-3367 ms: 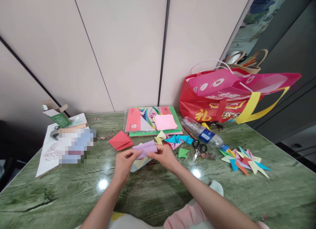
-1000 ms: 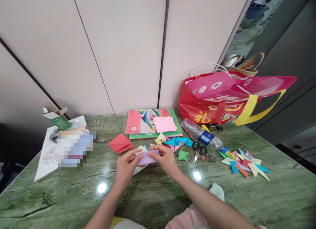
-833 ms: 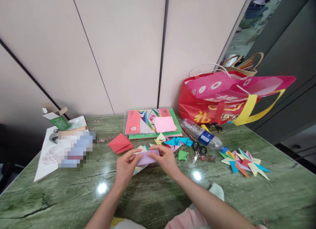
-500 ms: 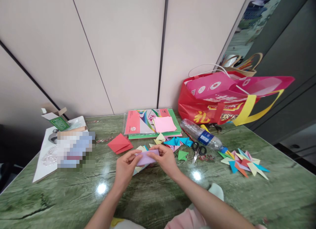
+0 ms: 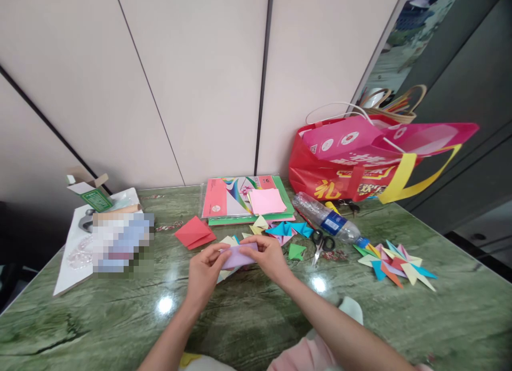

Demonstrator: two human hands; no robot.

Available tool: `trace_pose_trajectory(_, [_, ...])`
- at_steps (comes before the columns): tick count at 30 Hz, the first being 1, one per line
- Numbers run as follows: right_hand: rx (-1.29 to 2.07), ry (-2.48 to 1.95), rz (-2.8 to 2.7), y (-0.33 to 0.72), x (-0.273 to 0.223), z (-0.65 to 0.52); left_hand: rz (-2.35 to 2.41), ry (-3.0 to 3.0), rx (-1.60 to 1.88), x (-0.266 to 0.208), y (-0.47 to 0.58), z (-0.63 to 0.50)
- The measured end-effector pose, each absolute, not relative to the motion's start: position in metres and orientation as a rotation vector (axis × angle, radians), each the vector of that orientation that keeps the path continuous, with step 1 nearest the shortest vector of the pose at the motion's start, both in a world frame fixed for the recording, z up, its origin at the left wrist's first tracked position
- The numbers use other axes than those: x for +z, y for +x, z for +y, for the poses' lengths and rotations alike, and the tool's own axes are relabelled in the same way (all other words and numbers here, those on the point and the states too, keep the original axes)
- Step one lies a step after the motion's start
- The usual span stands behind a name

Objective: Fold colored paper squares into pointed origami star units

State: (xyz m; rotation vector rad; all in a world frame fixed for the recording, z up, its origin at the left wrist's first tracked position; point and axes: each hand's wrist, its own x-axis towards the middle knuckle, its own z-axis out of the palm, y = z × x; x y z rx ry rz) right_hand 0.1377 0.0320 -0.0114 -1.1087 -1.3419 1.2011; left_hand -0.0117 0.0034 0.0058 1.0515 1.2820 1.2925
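At far left, a white board (image 5: 64, 275) lies close to the slanting left edge of the table (image 5: 120, 317). Open tabletop separates it from a folded red paper (image 5: 195, 233), near the left hand (image 5: 203, 267). That hand's grip pinches the left end of a purple paper (image 5: 240, 256); the right hand (image 5: 271, 258) pinches its right end, above yellow and blue papers (image 5: 226, 275). Rightward lie a green paper (image 5: 296, 251), scissors (image 5: 318, 247) and a bottle (image 5: 330, 219), cap toward a multicoloured paper star (image 5: 397, 261), short of the right edge.
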Motion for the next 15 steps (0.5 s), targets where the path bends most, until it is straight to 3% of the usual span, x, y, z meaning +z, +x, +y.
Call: trace_pose_trajectory(15, [1.279, -1.091, -1.371, 0.1411, -0.0180, 0.0370, 1.318, 1.081, 1.248, 0.0102, -0.0107, 0.0023])
